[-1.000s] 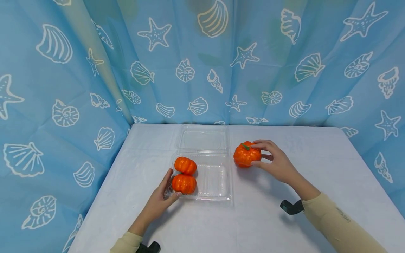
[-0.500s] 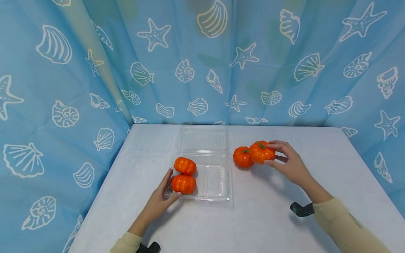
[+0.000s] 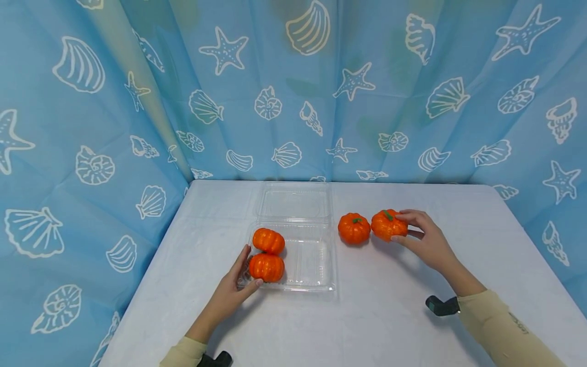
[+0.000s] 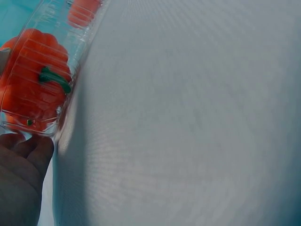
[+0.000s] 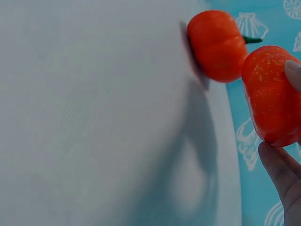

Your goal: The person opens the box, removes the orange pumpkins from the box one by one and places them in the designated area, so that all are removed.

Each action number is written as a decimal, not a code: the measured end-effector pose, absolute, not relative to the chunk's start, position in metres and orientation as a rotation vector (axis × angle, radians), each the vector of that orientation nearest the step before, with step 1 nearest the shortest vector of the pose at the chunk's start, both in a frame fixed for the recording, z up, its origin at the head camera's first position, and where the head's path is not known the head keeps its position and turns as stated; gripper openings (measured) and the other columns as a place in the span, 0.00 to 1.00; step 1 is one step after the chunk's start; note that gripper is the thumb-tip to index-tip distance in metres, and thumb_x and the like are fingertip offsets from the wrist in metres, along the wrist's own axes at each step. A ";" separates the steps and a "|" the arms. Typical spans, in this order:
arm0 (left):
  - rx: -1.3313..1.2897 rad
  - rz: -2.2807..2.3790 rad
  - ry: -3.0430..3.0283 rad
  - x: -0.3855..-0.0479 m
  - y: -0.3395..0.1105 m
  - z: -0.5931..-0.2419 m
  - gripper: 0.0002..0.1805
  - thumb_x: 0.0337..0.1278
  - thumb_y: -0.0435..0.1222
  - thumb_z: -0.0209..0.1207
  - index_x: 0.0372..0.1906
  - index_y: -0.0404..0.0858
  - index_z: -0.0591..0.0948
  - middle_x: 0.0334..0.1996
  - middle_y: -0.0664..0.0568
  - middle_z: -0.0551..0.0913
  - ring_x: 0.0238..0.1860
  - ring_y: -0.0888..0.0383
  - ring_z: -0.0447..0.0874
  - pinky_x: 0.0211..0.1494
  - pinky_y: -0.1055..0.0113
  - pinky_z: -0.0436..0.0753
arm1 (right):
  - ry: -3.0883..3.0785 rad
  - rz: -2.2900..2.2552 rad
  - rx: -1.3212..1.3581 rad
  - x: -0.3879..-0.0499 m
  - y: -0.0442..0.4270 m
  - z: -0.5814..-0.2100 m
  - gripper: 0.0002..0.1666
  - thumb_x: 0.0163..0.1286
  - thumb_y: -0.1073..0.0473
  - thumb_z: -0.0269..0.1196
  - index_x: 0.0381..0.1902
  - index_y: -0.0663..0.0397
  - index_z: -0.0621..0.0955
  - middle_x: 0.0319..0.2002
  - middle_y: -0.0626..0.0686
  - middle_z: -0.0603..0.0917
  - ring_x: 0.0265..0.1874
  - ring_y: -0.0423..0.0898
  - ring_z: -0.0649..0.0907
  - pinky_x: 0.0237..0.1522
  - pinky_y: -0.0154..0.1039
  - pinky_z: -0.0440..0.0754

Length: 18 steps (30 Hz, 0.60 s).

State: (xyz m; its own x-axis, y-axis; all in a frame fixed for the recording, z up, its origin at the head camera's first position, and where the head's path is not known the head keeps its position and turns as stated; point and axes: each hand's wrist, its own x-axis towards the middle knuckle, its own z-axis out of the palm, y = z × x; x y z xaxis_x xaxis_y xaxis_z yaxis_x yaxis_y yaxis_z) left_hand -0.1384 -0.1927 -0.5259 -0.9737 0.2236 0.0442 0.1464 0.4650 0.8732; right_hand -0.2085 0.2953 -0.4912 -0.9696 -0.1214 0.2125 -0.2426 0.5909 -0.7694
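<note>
In the head view my right hand [image 3: 426, 240] grips an orange pumpkin [image 3: 388, 225] with a green stem. Just left of it, a second pumpkin [image 3: 353, 228] sits on the white cloth. The right wrist view shows the gripped pumpkin [image 5: 273, 96] between thumb and fingers. Two more pumpkins, a rear one [image 3: 268, 240] and a front one [image 3: 267, 267], lie on their sides at the left of a clear plastic container [image 3: 314, 260]. My left hand [image 3: 233, 289] holds that container's left front corner, its fingers touching the wall in the left wrist view.
The container's clear lid [image 3: 294, 202] lies folded back behind its base. A white cloth [image 3: 380, 326] covers the table, and a blue shell-patterned curtain [image 3: 284, 71] hangs behind it and at both sides.
My right hand has moved right with its pumpkin, then lowered slightly. The second pumpkin, hidden behind it at first, now shows fully. My left hand stays where it was.
</note>
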 end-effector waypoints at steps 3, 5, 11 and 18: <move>0.328 1.551 2.619 -0.138 -0.193 -0.525 0.51 0.62 0.47 0.68 0.83 0.48 0.51 0.80 0.50 0.57 0.77 0.45 0.60 0.77 0.43 0.59 | -2.714 1.298 0.274 -0.211 0.299 -0.499 0.31 0.67 0.56 0.72 0.65 0.58 0.77 0.68 0.61 0.71 0.64 0.62 0.74 0.57 0.27 0.78; 0.328 1.553 2.616 -0.138 -0.193 -0.524 0.51 0.62 0.47 0.68 0.83 0.48 0.51 0.80 0.50 0.57 0.77 0.45 0.59 0.77 0.43 0.58 | -2.736 1.285 0.254 -0.213 0.301 -0.504 0.31 0.67 0.55 0.72 0.65 0.58 0.77 0.67 0.62 0.71 0.64 0.62 0.74 0.60 0.42 0.81; 0.329 1.555 2.614 -0.137 -0.193 -0.524 0.51 0.62 0.47 0.68 0.83 0.47 0.51 0.80 0.49 0.56 0.77 0.45 0.59 0.77 0.43 0.58 | -2.749 1.304 0.249 -0.217 0.301 -0.516 0.31 0.67 0.53 0.72 0.64 0.60 0.77 0.67 0.64 0.70 0.64 0.64 0.73 0.61 0.63 0.76; 0.341 1.560 2.613 -0.137 -0.193 -0.524 0.51 0.63 0.46 0.68 0.83 0.46 0.51 0.80 0.48 0.56 0.77 0.45 0.59 0.77 0.43 0.58 | -2.779 1.337 0.227 -0.220 0.298 -0.521 0.33 0.67 0.54 0.72 0.64 0.61 0.75 0.67 0.66 0.68 0.64 0.66 0.72 0.63 0.62 0.75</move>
